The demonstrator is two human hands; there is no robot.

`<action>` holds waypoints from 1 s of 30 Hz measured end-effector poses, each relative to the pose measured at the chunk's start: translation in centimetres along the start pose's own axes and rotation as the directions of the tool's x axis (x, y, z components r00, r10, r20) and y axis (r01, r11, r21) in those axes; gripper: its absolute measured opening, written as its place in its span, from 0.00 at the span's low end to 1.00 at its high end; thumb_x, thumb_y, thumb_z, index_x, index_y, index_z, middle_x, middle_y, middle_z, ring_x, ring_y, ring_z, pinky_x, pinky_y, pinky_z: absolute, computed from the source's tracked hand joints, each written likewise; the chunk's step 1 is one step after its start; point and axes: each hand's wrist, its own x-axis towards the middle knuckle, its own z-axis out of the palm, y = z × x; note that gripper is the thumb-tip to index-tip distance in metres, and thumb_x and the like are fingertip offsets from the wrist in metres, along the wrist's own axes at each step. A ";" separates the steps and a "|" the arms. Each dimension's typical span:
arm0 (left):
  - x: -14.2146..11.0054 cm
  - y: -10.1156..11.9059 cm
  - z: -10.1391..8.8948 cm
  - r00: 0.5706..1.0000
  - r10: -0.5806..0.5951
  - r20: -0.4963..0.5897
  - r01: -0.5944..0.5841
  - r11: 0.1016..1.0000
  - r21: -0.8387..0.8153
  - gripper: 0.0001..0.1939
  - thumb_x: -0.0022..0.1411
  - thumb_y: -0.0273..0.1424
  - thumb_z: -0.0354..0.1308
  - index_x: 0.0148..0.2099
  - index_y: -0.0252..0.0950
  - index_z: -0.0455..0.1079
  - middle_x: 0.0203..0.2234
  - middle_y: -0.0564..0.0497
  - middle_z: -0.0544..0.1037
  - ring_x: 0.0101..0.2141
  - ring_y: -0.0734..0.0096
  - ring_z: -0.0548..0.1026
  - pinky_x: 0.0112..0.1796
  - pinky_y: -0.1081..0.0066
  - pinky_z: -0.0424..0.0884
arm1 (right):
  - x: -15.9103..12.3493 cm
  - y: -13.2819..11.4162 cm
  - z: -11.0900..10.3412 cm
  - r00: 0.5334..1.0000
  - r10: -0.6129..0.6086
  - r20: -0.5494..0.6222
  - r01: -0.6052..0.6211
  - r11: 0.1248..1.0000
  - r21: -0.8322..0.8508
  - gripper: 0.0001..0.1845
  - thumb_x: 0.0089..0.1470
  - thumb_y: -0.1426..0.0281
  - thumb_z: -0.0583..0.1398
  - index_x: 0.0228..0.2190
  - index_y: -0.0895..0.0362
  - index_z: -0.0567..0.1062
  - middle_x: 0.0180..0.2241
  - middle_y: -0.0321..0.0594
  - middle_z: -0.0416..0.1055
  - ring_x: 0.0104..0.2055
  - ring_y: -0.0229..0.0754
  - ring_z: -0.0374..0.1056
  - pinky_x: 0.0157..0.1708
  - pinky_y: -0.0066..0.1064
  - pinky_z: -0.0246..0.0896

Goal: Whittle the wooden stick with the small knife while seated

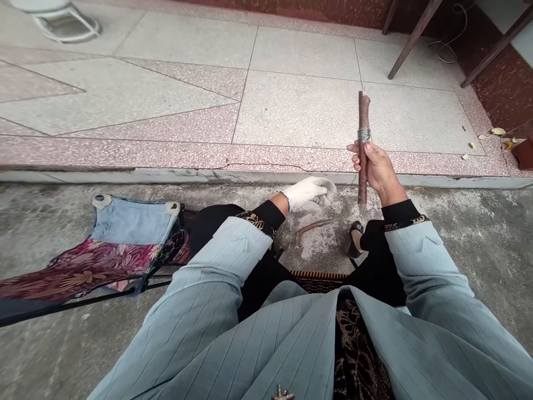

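My right hand (378, 166), bare, grips a brown wooden stick (363, 172) and holds it upright in front of me. Several turns of grey wire (363, 133) are wound around the stick just above my fingers. Its top end looks broken and uneven. To the left of it, my left hand (310, 191) wears a white glove; its fingers are loosely curved, with nothing visible in them, and it does not touch the stick. Below the glove, a curved brown stick-like piece (310, 226) with a greyish end lies on the concrete.
A raised tiled step (291, 111) with a cracked edge (266, 166) runs across in front. At left stands a folding chair (133, 222) with denim and floral cloth. Wooden legs (414, 39) rise at the back right; yellowish scraps (497, 131) lie near a reddish pot-like object (523, 153).
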 end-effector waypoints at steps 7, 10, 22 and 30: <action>0.0 0.2 -1.0 0.980 0.122 -0.156 -0.108 0.989 0.099 0.06 0.60 0.24 0.55 0.36 0.31 0.74 0.22 0.53 0.72 0.23 0.80 0.71 0.29 0.77 0.69 | 0.0 -1.6 -2.0 0.996 -0.069 -0.060 0.062 0.992 -0.107 0.29 0.56 0.43 0.55 0.46 0.52 0.71 0.45 0.44 0.72 0.32 0.37 0.65 0.24 0.30 0.64; -0.1 0.4 -1.2 0.970 0.134 -0.201 -0.152 0.985 -0.076 0.07 0.62 0.25 0.53 0.37 0.31 0.72 0.20 0.54 0.70 0.20 0.79 0.69 0.28 0.75 0.71 | 0.1 -2.0 -3.1 0.984 -0.129 -0.127 0.105 0.979 -0.177 0.30 0.58 0.43 0.51 0.48 0.52 0.71 0.46 0.46 0.71 0.32 0.38 0.65 0.24 0.30 0.64; -2.2 1.0 -0.5 0.981 0.183 -0.066 -0.195 0.906 -0.376 0.12 0.60 0.22 0.55 0.46 0.30 0.71 0.32 0.48 0.75 0.26 0.77 0.73 0.35 0.69 0.76 | 0.9 -1.6 -6.1 0.897 -0.168 -0.410 0.171 0.985 -0.030 0.19 0.62 0.53 0.51 0.40 0.54 0.72 0.46 0.45 0.70 0.29 0.34 0.63 0.23 0.26 0.63; -2.2 0.8 -0.6 0.976 0.131 -0.173 -0.176 0.944 -0.280 0.10 0.58 0.28 0.58 0.43 0.32 0.71 0.23 0.55 0.70 0.16 0.84 0.61 0.20 0.78 0.62 | 1.5 -0.4 -7.6 0.887 -0.160 -0.434 0.183 0.983 0.012 0.16 0.62 0.57 0.52 0.40 0.55 0.71 0.45 0.45 0.72 0.29 0.34 0.64 0.23 0.27 0.63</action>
